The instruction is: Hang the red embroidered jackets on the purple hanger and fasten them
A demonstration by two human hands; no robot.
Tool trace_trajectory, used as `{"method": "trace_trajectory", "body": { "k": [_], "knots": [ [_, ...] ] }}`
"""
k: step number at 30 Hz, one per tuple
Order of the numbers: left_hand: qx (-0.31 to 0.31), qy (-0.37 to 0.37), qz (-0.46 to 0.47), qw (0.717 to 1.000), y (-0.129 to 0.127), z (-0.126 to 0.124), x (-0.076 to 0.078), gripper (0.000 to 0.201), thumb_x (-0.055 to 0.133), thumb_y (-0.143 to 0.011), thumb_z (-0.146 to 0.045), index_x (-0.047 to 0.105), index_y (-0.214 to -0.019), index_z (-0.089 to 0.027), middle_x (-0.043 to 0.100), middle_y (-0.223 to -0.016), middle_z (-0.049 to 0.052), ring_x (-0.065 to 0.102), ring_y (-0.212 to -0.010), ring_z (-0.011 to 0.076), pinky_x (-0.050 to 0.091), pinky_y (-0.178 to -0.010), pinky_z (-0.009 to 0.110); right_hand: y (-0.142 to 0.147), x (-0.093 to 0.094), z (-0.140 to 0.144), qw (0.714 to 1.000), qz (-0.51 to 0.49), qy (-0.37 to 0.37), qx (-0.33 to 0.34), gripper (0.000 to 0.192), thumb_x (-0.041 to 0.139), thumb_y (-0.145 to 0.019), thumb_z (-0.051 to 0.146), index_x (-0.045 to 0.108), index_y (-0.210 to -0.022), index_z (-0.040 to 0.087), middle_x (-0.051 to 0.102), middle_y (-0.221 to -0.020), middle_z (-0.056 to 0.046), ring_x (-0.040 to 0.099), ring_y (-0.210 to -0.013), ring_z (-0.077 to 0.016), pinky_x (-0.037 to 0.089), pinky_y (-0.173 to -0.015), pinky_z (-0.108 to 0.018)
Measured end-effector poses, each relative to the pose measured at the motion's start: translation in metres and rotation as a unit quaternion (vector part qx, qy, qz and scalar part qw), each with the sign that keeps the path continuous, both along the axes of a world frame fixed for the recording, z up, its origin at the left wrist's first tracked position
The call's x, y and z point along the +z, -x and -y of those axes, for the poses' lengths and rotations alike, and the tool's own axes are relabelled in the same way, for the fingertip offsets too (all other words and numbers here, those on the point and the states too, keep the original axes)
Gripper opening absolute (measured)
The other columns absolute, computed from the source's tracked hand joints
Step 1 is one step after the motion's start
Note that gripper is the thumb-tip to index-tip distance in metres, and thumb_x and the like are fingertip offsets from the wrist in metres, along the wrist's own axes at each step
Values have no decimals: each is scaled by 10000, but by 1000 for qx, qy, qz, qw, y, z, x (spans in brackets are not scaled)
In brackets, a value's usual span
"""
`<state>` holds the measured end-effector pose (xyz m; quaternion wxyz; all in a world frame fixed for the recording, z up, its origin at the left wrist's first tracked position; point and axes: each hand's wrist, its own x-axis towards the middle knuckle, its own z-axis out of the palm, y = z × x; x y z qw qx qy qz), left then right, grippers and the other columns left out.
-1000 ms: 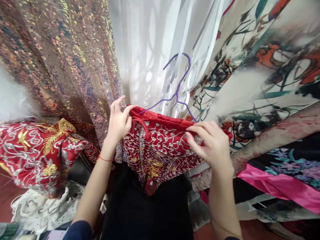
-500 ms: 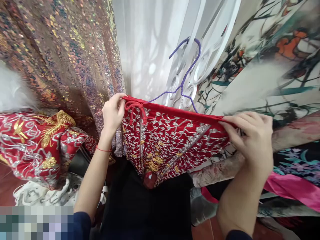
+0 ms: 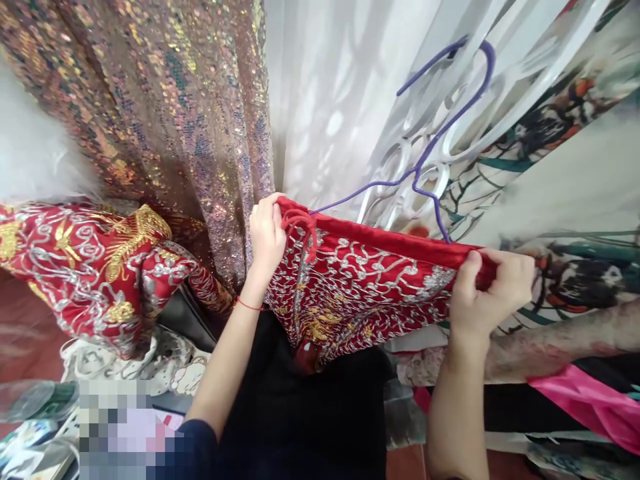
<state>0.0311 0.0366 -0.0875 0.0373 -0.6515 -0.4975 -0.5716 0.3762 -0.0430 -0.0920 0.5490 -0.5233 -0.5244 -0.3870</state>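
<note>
A sequined curtain (image 3: 165,120) and white sheer drape (image 3: 340,100) hang beyond the fingers; printed fabrics (image 3: 565,200) crowd the right. A second red embroidered garment (image 3: 95,267) lies left of the left hand (image 3: 267,237). One red embroidered skirt (image 3: 360,293) stretches between two hands, each hand's fingers pinching a waistband end, right hand (image 3: 493,290) curled. One purple hanger (image 3: 430,153) rises just above.
</note>
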Motion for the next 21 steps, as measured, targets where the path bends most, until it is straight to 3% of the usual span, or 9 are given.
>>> {"method": "trace_trajectory", "body": {
  "k": [3,6,11,14,18,21],
  "knots": [
    [29,9,4,1000,0,8,-6,384,201,-1058,-356,562,-1094,-229,630,-995,85,581,-938,215,475,-880,394,-2,-14,-15,998,-38,-48,-26,305,494,-867,524,612,-763,263,612,-703,-143,569,-675,-317,412,-634,-507],
    [17,21,-1,1000,3,13,-5,345,236,-1049,-307,569,-1088,-228,629,-1000,87,566,-931,220,471,-885,398,-3,-19,-22,996,-53,-69,-23,360,477,-852,576,610,-729,265,593,-687,-146,553,-666,-316,389,-635,-518],
    [-22,63,-31,997,9,23,7,340,285,-1029,-255,563,-1216,-195,652,-1172,107,575,-1089,238,458,-984,421,2,-13,-15,995,-68,-66,3,415,472,-832,633,640,-748,262,607,-728,-162,567,-735,-321,417,-680,-537],
    [-53,74,-70,993,18,35,10,404,365,-992,-226,464,-1383,-192,590,-1371,127,518,-1291,259,392,-1108,467,9,-7,-9,995,-64,-78,18,454,491,-803,653,682,-851,245,622,-807,-188,594,-795,-334,444,-705,-541],
    [-108,70,-80,988,33,60,8,532,428,-953,-218,351,-1469,-112,461,-1517,201,420,-1433,268,335,-1198,456,34,-5,1,994,-46,-91,-38,486,636,-726,574,707,-1037,208,652,-1031,-241,602,-996,-425,417,-815,-627],
    [-145,76,-76,984,43,94,11,489,439,-960,-235,399,-1430,-107,504,-1476,205,481,-1392,250,378,-1183,423,73,-6,18,995,-37,-47,-78,538,684,-732,505,661,-1161,181,618,-1202,-276,501,-1195,-486,344,-923,-699]
  ]
}}
